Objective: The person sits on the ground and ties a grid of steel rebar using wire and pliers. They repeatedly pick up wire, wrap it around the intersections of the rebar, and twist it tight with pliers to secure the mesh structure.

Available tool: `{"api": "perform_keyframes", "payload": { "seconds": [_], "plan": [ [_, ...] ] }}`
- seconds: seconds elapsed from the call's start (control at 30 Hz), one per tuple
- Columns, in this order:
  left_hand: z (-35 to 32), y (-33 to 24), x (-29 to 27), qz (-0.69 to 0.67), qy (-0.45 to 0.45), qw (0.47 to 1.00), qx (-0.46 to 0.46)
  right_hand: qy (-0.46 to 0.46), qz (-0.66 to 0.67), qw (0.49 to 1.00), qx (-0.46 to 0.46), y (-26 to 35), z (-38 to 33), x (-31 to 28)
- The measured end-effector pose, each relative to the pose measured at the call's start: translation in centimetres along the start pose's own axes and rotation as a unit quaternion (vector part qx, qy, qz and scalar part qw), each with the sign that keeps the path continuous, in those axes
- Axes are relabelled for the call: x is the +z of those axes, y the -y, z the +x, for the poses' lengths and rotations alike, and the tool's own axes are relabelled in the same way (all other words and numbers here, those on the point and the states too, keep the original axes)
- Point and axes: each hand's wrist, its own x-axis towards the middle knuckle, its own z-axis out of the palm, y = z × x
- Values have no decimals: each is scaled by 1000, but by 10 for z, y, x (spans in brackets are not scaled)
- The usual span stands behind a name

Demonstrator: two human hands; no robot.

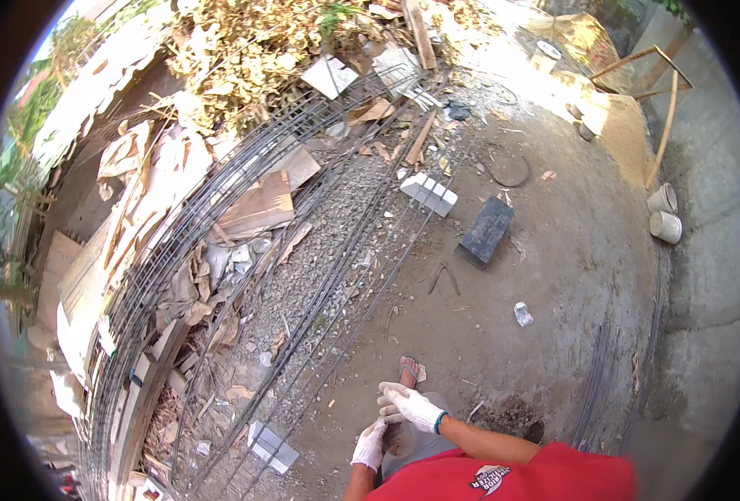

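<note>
Both my hands wear white knitted work gloves and are close together at the bottom middle, in front of my body. My right hand (pixel 413 408) reaches in from the right with its fingers stretched out to the left. Just below it, my left hand (pixel 370 445) has its fingers curled closed; whether anything small is in them cannot be made out. Long thin steel rebars (pixel 324 311) run past on the left, some resting on a white notched block (pixel 429 194) at the far end and a pale block (pixel 272 447) near me. Pincers (pixel 444 280) lie spread on the ground ahead.
A dark rectangular block (pixel 487 230) sits beyond the pincers, with a small white packet (pixel 523 314) to its right. White buckets (pixel 665 226) lie by the concrete wall (pixel 708 267). Boards (pixel 257 206), scraps and a large rebar bundle (pixel 149 330) crowd the left. More thin rods (pixel 591 388) lie right.
</note>
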Motion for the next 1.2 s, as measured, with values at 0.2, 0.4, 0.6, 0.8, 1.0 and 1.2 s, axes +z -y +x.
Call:
{"api": "perform_keyframes", "payload": {
  "seconds": [0.2, 0.4, 0.6, 0.8, 1.0, 1.2],
  "plan": [
    [-76, 25, -76, -35, -46, 987, 147, 114, -175, 977, 49, -37, -8, 116],
    [-131, 131, -150, -342, -208, 885, 238, 286, -473, 832, 39, -184, -40, 227],
    [-190, 254, -277, -398, -335, 807, 280, 505, -629, 591, 7, -327, -131, 329],
    [-285, 277, -345, -592, -305, 686, 294, 489, -751, 441, -51, -415, -138, 399],
    [-253, 328, -411, -710, -184, 539, 415, 496, -789, 137, -336, -519, -121, 449],
    [-301, 355, -510, -860, -221, 276, 367, 576, -794, -18, -194, -649, -128, 518]
  ]
}}
